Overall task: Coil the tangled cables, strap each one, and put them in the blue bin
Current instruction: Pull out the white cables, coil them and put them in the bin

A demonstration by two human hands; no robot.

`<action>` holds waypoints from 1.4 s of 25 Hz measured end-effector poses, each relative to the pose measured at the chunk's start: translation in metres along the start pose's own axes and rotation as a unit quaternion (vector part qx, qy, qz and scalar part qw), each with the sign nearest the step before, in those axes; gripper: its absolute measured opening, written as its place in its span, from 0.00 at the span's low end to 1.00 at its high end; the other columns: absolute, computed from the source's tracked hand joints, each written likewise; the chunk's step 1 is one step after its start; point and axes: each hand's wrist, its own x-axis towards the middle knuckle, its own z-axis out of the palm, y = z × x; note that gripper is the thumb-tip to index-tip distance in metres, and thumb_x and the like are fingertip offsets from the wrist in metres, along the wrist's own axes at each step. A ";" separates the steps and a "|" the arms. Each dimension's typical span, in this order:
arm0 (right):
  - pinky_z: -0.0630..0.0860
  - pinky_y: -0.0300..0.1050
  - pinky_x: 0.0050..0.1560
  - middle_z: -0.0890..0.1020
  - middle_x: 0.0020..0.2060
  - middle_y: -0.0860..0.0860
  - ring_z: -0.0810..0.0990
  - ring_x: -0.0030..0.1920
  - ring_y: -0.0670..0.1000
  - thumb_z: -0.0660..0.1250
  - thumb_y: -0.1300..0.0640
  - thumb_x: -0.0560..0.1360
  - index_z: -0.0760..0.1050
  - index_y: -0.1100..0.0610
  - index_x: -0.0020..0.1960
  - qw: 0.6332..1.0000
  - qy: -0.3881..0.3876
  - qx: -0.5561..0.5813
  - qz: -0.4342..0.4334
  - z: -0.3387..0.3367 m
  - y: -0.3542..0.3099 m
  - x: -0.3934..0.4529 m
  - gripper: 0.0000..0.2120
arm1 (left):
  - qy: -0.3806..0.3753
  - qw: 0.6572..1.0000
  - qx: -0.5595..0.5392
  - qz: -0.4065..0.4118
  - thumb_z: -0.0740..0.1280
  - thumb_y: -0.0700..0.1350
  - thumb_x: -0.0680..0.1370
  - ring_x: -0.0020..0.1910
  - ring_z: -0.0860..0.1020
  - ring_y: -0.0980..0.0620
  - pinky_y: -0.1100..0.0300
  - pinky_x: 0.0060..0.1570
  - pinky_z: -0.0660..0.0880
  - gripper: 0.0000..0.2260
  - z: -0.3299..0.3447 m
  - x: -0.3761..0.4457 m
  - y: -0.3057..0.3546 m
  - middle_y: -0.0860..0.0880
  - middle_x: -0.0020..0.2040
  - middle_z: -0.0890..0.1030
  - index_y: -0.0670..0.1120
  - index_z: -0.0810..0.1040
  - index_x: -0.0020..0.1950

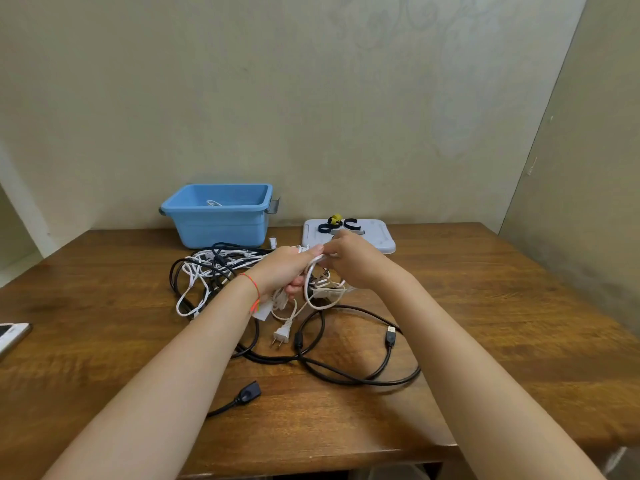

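Head view: left hand [289, 268] and right hand [349, 259] hide the white cable [313, 289] coil's top.

I have a single view, from the camera worn on the person's head. It looks forward and down across the tabletop [485, 289] toward its far edge and the wall [311, 98] behind. The near edge sits at the bottom of my frame, and both forearms reach in from the lower corners, so the camera is close above the near side. The wide angle bends the tabletop's left and right edges outward. With only one view, nothing overlaps.
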 end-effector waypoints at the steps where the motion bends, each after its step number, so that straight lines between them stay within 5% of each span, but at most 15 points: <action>1: 0.74 0.51 0.56 0.73 0.52 0.54 0.72 0.49 0.50 0.64 0.55 0.81 0.81 0.54 0.58 1.000 0.003 0.003 -0.005 0.001 0.000 0.001 0.10 | -0.005 1.000 -0.010 0.013 0.61 0.62 0.80 0.22 0.62 0.53 0.64 0.25 0.64 0.22 -0.003 -0.001 -0.001 0.49 0.25 0.65 0.43 0.71 0.40; 6: 0.73 0.44 0.49 0.75 0.52 0.52 0.76 0.50 0.53 0.74 0.58 0.74 0.82 0.57 0.50 0.974 0.195 0.110 -0.024 0.015 0.008 -0.003 0.07 | 0.017 0.996 -0.080 0.035 0.68 0.53 0.79 0.21 0.61 0.54 0.64 0.25 0.64 0.17 -0.014 -0.001 -0.015 0.50 0.24 0.65 0.38 0.80 0.45; 10: 0.72 0.50 0.49 0.79 0.46 0.54 0.74 0.51 0.55 0.78 0.58 0.68 0.85 0.58 0.44 0.962 0.260 0.057 -0.059 0.028 0.010 -0.001 0.06 | 0.066 0.994 -0.089 0.010 0.69 0.49 0.79 0.20 0.61 0.54 0.62 0.25 0.63 0.13 -0.014 0.005 -0.020 0.48 0.23 0.65 0.40 0.83 0.44; 14: 0.69 0.41 0.41 0.77 0.39 0.48 0.73 0.41 0.48 0.73 0.55 0.74 0.79 0.56 0.43 0.974 0.191 0.118 -0.011 0.016 0.006 -0.005 0.05 | 0.186 0.974 -0.130 -0.010 0.69 0.46 0.79 0.18 0.62 0.53 0.63 0.23 0.62 0.14 -0.012 0.014 -0.024 0.48 0.21 0.66 0.43 0.71 0.36; 17: 0.66 0.36 0.33 0.74 0.37 0.47 0.72 0.37 0.48 0.67 0.60 0.78 0.71 0.54 0.45 0.976 0.125 0.175 0.043 0.009 0.010 -0.010 0.06 | 0.276 0.951 -0.136 -0.032 0.70 0.45 0.77 0.19 0.63 0.51 0.62 0.25 0.63 0.11 -0.014 0.020 -0.034 0.48 0.22 0.67 0.43 0.74 0.37; 22: 0.64 0.44 0.30 0.75 0.43 0.51 0.73 0.41 0.53 0.61 0.58 0.80 0.72 0.56 0.54 0.973 0.164 0.007 0.162 0.010 0.021 -0.010 0.04 | 0.308 0.948 -0.072 -0.048 0.68 0.45 0.74 0.28 0.68 0.48 0.61 0.26 0.67 0.08 -0.008 0.022 -0.032 0.45 0.31 0.72 0.40 0.82 0.44; 25: 0.79 0.48 0.38 0.82 0.39 0.54 0.80 0.38 0.53 0.60 0.48 0.82 0.77 0.59 0.50 0.924 0.118 0.270 0.244 0.015 0.019 -0.007 0.15 | 0.316 0.946 -0.048 -0.053 0.68 0.47 0.74 0.31 0.71 0.47 0.60 0.26 0.68 0.12 -0.007 0.023 -0.031 0.44 0.34 0.74 0.39 0.82 0.48; 27: 0.81 0.50 0.46 0.83 0.35 0.53 0.82 0.37 0.52 0.59 0.46 0.82 0.79 0.59 0.50 0.843 0.035 0.462 0.273 0.015 0.015 -0.008 0.18 | 0.314 0.947 -0.045 -0.047 0.69 0.49 0.74 0.30 0.70 0.47 0.60 0.26 0.68 0.13 -0.009 0.023 -0.031 0.44 0.34 0.73 0.39 0.82 0.48; 29: 0.78 0.49 0.51 0.81 0.32 0.51 0.81 0.39 0.52 0.60 0.47 0.82 0.80 0.57 0.48 0.810 0.003 0.533 0.245 0.013 0.014 -0.004 0.16 | 0.325 0.944 -0.052 -0.028 0.68 0.49 0.75 0.31 0.70 0.47 0.60 0.27 0.68 0.12 -0.010 0.021 -0.028 0.45 0.32 0.73 0.40 0.81 0.45; 35: 0.68 0.32 0.34 0.79 0.39 0.49 0.75 0.37 0.43 0.67 0.55 0.79 0.82 0.57 0.51 0.915 0.224 0.325 0.084 -0.014 0.004 0.005 0.07 | 0.371 0.923 -0.097 0.025 0.66 0.48 0.78 0.30 0.70 0.50 0.58 0.34 0.66 0.10 -0.018 0.013 -0.017 0.50 0.29 0.72 0.46 0.80 0.39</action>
